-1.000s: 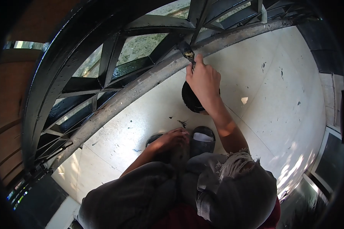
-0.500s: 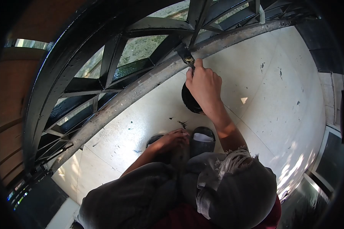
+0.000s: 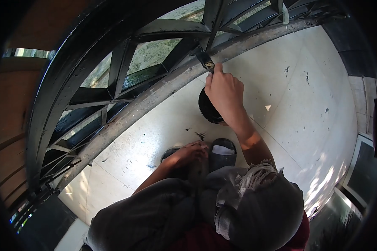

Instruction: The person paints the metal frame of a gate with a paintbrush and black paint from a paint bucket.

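My right hand (image 3: 225, 92) is closed around a paintbrush (image 3: 207, 63), its dark bristles against the lower edge of a black metal grille (image 3: 123, 69). Beneath that hand, partly hidden, stands a round black container (image 3: 207, 106) on the floor. My left hand (image 3: 190, 153) hangs loosely over my lower leg with its fingers slightly bent and nothing visible in them. Dark slippers (image 3: 223, 151) are on my feet just beside it.
A grey, paint-spotted sill (image 3: 155, 90) runs diagonally below the grille. Dark paint spots (image 3: 200, 136) mark the pale tiled floor (image 3: 289, 113). Brown boards (image 3: 14, 96) are at the left, and a framed dark panel (image 3: 360, 167) stands at the right.
My right hand and the brush have shifted very slightly, with the bristles still at the grille's lower edge. My left hand stays where it was.
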### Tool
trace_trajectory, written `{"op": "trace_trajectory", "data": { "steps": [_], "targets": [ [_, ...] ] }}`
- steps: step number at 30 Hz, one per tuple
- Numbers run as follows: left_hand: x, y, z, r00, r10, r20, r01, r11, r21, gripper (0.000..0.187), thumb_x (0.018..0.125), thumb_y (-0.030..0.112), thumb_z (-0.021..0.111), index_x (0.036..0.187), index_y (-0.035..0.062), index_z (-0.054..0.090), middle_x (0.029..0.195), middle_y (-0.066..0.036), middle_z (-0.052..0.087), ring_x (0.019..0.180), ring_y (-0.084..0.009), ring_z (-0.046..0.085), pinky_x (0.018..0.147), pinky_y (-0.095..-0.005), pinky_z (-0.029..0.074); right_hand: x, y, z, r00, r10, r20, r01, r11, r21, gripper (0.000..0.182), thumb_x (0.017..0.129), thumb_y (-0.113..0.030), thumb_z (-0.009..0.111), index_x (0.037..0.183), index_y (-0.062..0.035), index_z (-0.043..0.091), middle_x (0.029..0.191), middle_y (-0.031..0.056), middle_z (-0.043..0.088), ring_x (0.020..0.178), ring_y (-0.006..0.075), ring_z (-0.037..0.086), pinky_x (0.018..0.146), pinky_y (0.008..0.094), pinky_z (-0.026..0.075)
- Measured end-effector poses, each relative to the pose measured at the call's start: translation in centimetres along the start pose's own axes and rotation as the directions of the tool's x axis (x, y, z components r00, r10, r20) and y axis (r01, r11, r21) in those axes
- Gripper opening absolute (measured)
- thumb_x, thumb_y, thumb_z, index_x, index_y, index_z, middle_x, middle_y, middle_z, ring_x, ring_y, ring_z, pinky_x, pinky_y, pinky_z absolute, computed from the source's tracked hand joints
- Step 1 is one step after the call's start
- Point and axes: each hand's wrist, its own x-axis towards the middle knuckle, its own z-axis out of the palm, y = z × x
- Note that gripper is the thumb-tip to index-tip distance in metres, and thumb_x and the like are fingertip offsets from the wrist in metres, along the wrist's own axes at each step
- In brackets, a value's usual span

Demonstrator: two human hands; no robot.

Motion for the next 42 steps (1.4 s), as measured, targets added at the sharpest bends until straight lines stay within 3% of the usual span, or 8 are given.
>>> {"op": "trace_trajectory", "data": {
  "steps": [2, 11, 21, 23, 24, 36, 39, 42],
  "targets": [
    [0.1, -0.3, 0.0, 1.0, -0.02, 0.005, 0.02, 1.0, 0.01, 0.025, 0.102, 0.023, 0.056, 0.12, 0.0054, 0.057, 0.106, -0.011, 0.066, 0.101, -0.0209, 0.065, 0.089, -0.0364, 0.05, -0.8, 0.0, -0.4, 0.999, -0.025, -0.03, 0.024, 0.999, -0.034, 0.028, 0.091, -0.017, 0.062, 0.109, 0.0042, 0.06, 0.062, 0.0149, 0.067, 0.061, 0.0322, 0.072, 0.056, 0.0427, 0.056],
    [-0.3, -0.1, 0.2, 0.999, 0.022, 0.023, -0.022, 1.0, -0.004, 0.026, 0.103, 0.024, 0.055, 0.121, 0.0056, 0.057, 0.106, -0.011, 0.065, 0.101, -0.0214, 0.064, 0.089, -0.0365, 0.049, -0.2, -0.3, 0.1, 0.997, -0.039, -0.068, 0.04, 0.999, 0.001, 0.024, 0.095, -0.019, 0.059, 0.104, 0.0031, 0.058, 0.062, 0.0171, 0.067, 0.059, 0.0332, 0.071, 0.056, 0.0406, 0.057],
    [-0.1, -0.1, 0.2, 0.993, 0.101, 0.062, -0.097, 0.993, -0.062, 0.026, 0.103, 0.023, 0.054, 0.122, 0.0052, 0.056, 0.107, -0.011, 0.065, 0.101, -0.0215, 0.064, 0.089, -0.0366, 0.05, -0.1, -0.1, 0.5, 0.998, -0.011, -0.061, 0.01, 1.0, -0.025, 0.025, 0.094, -0.018, 0.06, 0.106, 0.0046, 0.056, 0.062, 0.0175, 0.067, 0.06, 0.0333, 0.071, 0.056, 0.0412, 0.057],
    [-0.1, 0.0, 0.4, 1.0, 0.009, -0.016, -0.009, 1.0, 0.019, 0.026, 0.103, 0.022, 0.054, 0.122, 0.0051, 0.056, 0.107, -0.011, 0.065, 0.101, -0.0218, 0.065, 0.089, -0.0366, 0.05, -1.1, -0.3, -0.9, 0.993, 0.091, 0.078, -0.094, 0.995, 0.043, 0.025, 0.1, -0.024, 0.053, 0.103, 0.001, 0.054, 0.07, 0.0224, 0.068, 0.07, 0.042, 0.07, 0.065, 0.0499, 0.057],
    [-0.2, 0.0, 0.3, 1.0, 0.007, -0.015, -0.007, 1.0, 0.018, 0.026, 0.103, 0.022, 0.054, 0.122, 0.0051, 0.056, 0.107, -0.011, 0.065, 0.101, -0.0218, 0.065, 0.089, -0.0366, 0.05, -0.8, -0.3, -0.5, 0.993, 0.092, 0.079, -0.096, 0.995, 0.041, 0.025, 0.1, -0.024, 0.053, 0.103, 0.001, 0.054, 0.07, 0.0224, 0.068, 0.07, 0.042, 0.07, 0.065, 0.0499, 0.057],
    [0.0, -0.1, 0.1, 0.996, 0.072, 0.06, -0.068, 0.996, -0.061, 0.024, 0.103, 0.023, 0.054, 0.12, 0.006, 0.057, 0.108, -0.011, 0.065, 0.103, -0.0219, 0.064, 0.089, -0.0366, 0.05, 0.1, 0.3, 0.7, 0.999, -0.034, -0.019, 0.035, 0.997, 0.064, 0.024, 0.096, -0.026, 0.059, 0.107, -0.0049, 0.059, 0.064, 0.0178, 0.066, 0.066, 0.0399, 0.07, 0.061, 0.0492, 0.055],
    [0.0, -0.1, 0.1, 0.999, -0.019, -0.031, 0.019, 1.0, 0.016, 0.025, 0.103, 0.023, 0.055, 0.12, 0.0057, 0.056, 0.11, -0.011, 0.064, 0.103, -0.022, 0.064, 0.089, -0.0367, 0.05, -0.6, 0.6, -0.2, 1.0, 0.021, -0.004, -0.02, 0.998, 0.054, 0.023, 0.095, -0.027, 0.061, 0.106, -0.0074, 0.061, 0.062, 0.0168, 0.066, 0.066, 0.0391, 0.07, 0.06, 0.0495, 0.054],
    [0.0, -0.6, 0.0, 0.997, 0.054, 0.054, -0.052, 0.998, -0.037, 0.025, 0.103, 0.024, 0.056, 0.119, 0.0055, 0.057, 0.108, -0.011, 0.065, 0.103, -0.0219, 0.065, 0.089, -0.0368, 0.05, 0.2, 1.0, 1.1, 0.992, -0.064, -0.106, 0.073, 0.994, 0.085, 0.021, 0.092, -0.024, 0.063, 0.102, -0.006, 0.061, 0.059, 0.0162, 0.064, 0.06, 0.0362, 0.069, 0.055, 0.0461, 0.054]
  ]
}}
